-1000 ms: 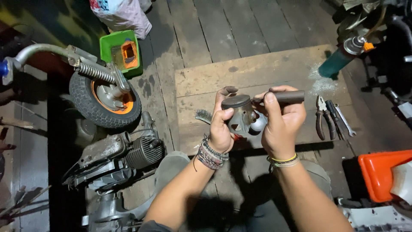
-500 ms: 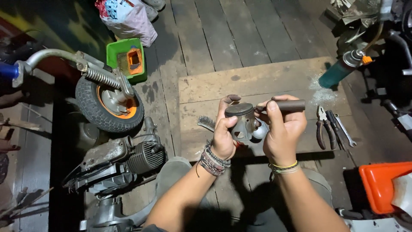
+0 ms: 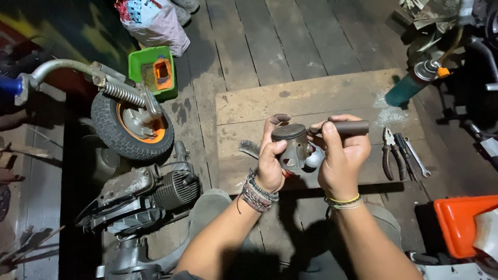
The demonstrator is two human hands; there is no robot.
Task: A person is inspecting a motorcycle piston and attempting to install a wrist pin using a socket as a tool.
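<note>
Head view: my left hand [image 3: 271,165] is clamped around a piston [image 3: 291,145], held above the board's [image 3: 311,98] near edge. My right hand [image 3: 340,158] is closed on a dark-handled tool [image 3: 342,127] touching its crown. Piston looks rigid, fairly light, probably greasy; gripping the skirt seems safest.

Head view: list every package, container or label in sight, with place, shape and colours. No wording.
Plastic bag: top left on the floorboards, bulging, pale with red and blue print.
Green tub: below the bag, square, holding an orange box.
Spray can: upper right, lying down, teal cylinder, orange nozzle.
Orange container: lower right, boxy.
</note>
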